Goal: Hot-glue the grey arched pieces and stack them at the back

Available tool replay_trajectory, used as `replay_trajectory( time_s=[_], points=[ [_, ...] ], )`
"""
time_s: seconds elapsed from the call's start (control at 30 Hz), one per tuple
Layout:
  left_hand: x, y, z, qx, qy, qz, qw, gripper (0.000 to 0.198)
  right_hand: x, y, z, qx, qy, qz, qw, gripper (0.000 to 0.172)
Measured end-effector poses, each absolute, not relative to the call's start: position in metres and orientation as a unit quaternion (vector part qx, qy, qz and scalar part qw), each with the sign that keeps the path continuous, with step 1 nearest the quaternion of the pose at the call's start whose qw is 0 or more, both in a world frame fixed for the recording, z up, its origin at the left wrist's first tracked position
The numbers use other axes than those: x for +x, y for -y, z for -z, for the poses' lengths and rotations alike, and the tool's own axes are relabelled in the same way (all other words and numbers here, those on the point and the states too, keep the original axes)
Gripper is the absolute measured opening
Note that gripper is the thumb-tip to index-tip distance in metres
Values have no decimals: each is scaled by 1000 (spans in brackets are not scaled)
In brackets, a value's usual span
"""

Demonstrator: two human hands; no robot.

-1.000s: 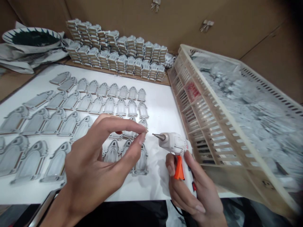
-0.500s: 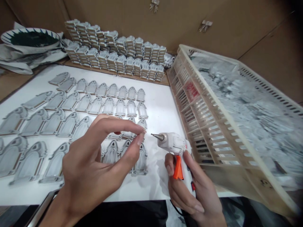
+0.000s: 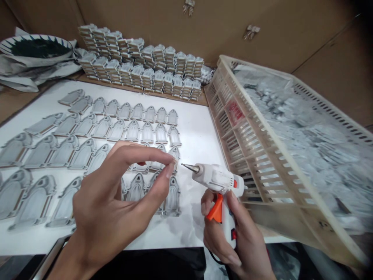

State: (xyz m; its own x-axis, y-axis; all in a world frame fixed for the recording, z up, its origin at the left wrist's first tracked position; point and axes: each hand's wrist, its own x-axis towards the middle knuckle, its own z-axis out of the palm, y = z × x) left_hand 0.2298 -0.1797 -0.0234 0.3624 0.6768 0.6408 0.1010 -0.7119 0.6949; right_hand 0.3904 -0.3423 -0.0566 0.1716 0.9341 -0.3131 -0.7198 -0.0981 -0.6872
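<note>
l hand (image 3: 116, 202) pinched nearly shut, contents too small to tell. r hand (image 3: 233, 237) gripping glue gun (image 3: 215, 179), its nozzle (image 3: 189, 168) just beside l fingertips (image 3: 169, 171): likely burn risk, or drips onto arch pieces (image 3: 171, 192) below.

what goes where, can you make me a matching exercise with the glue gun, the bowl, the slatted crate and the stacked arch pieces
Things
1. glue gun
2. bowl
3. crate
4. stacked pieces

Places
a. in rows along the cardboard wall at the back
b. far left corner
c. in the right hand, nozzle pointing left
d. right of the white board, tilted

Pairs: 1-c, 2-b, 3-d, 4-a
</note>
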Motion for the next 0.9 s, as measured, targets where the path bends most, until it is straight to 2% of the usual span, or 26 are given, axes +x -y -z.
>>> replay_trajectory(
  time_s=[0.17,0.9],
  points=[
    [231,180,24,769,-261,-508,288,29,387,347,60,-449,160,-591,650,53],
    [229,180,25,770,-252,-508,294,31,387,344,55,-454,162,-591,648,51]
  ],
)
